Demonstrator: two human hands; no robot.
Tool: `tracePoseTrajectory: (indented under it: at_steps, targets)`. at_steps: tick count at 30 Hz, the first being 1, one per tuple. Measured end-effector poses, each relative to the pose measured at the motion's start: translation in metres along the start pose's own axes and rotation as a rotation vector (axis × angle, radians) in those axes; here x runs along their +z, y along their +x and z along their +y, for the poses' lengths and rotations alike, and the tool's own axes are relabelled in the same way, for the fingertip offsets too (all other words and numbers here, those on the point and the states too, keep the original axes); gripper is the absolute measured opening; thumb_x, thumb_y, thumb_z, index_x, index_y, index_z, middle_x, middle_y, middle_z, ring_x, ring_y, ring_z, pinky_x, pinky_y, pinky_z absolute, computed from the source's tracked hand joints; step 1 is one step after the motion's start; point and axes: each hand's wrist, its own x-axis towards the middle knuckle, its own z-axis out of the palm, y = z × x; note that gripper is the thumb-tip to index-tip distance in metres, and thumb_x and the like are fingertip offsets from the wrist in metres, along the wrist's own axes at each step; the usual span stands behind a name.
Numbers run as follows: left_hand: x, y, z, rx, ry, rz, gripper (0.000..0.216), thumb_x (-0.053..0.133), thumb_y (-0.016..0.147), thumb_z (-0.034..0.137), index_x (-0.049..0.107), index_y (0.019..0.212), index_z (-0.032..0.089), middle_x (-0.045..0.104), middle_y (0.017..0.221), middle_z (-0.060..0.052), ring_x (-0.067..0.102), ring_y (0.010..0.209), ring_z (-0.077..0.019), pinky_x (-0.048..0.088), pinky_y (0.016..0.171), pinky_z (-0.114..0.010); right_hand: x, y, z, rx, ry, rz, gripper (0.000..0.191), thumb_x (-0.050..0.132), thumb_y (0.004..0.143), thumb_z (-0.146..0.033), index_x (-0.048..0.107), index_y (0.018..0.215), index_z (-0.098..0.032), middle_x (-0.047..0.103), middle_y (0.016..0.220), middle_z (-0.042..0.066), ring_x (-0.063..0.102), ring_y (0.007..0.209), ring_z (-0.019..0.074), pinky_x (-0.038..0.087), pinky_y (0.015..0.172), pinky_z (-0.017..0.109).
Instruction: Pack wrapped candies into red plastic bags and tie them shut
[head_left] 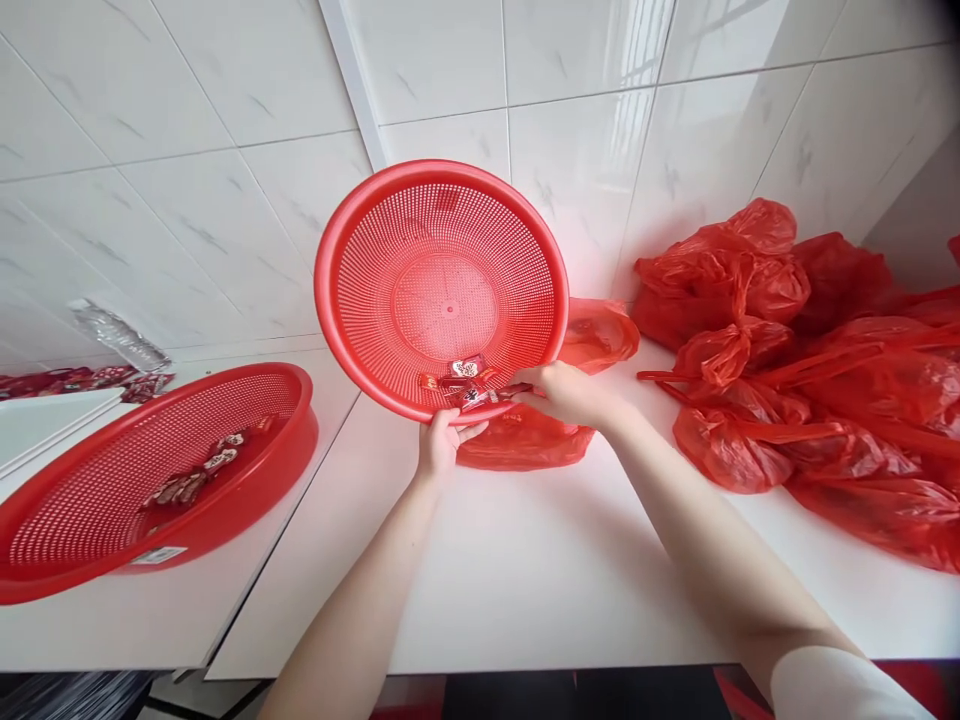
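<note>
A round red perforated basket is tipped up on its edge, its open side facing me. My left hand grips its lower rim from below. Several small red wrapped candies lie at the low part of the basket. My right hand reaches over the rim among them, fingers closed on some candy. Below the basket lies a red plastic bag on the white counter.
A second red basket with several candies sits tilted at the left. A heap of red plastic bags covers the right of the counter. A white tiled wall stands behind. Clear wrapping and more red packets lie far left.
</note>
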Motion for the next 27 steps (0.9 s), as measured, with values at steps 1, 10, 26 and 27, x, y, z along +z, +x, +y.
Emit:
tracePoseTrajectory:
  at_steps: [1, 10, 26, 27]
  targets:
    - [0.000, 0.001, 0.000, -0.003, -0.001, 0.005, 0.030, 0.063, 0.066, 0.020, 0.062, 0.095, 0.014, 0.069, 0.092, -0.005, 0.068, 0.088, -0.0247, 0.059, 0.076, -0.045, -0.004, -0.002, 0.000, -0.001, 0.017, 0.002, 0.018, 0.052, 0.092, -0.022, 0.068, 0.100, -0.020, 0.072, 0.095, 0.005, 0.064, 0.079, 0.0168, 0.044, 0.070, 0.025]
    - [0.001, -0.001, -0.002, -0.014, -0.004, -0.009, 0.023, 0.065, 0.065, 0.020, 0.064, 0.087, 0.014, 0.069, 0.091, -0.005, 0.068, 0.089, -0.0242, 0.058, 0.081, -0.048, 0.004, -0.001, -0.001, 0.258, -0.185, -0.063, 0.019, 0.047, 0.090, -0.020, 0.066, 0.090, -0.022, 0.069, 0.084, 0.004, 0.060, 0.069, 0.0170, 0.035, 0.056, 0.025]
    - [0.015, -0.016, 0.001, -0.047, 0.023, -0.111, 0.038, 0.065, 0.068, 0.022, 0.061, 0.105, 0.016, 0.068, 0.108, -0.009, 0.064, 0.105, -0.0312, 0.055, 0.086, -0.052, 0.023, 0.005, -0.007, -0.211, 0.157, 0.001, 0.035, 0.057, 0.089, -0.018, 0.063, 0.123, -0.024, 0.069, 0.114, 0.006, 0.065, 0.099, 0.0191, 0.051, 0.085, 0.031]
    - [0.013, -0.014, 0.001, -0.035, 0.027, -0.092, 0.039, 0.065, 0.068, 0.021, 0.061, 0.106, 0.017, 0.068, 0.107, -0.008, 0.065, 0.104, -0.0301, 0.056, 0.085, -0.052, 0.020, 0.004, -0.006, -0.180, 0.173, 0.018, 0.033, 0.055, 0.090, -0.017, 0.066, 0.120, -0.023, 0.071, 0.108, 0.006, 0.067, 0.092, 0.0181, 0.051, 0.082, 0.030]
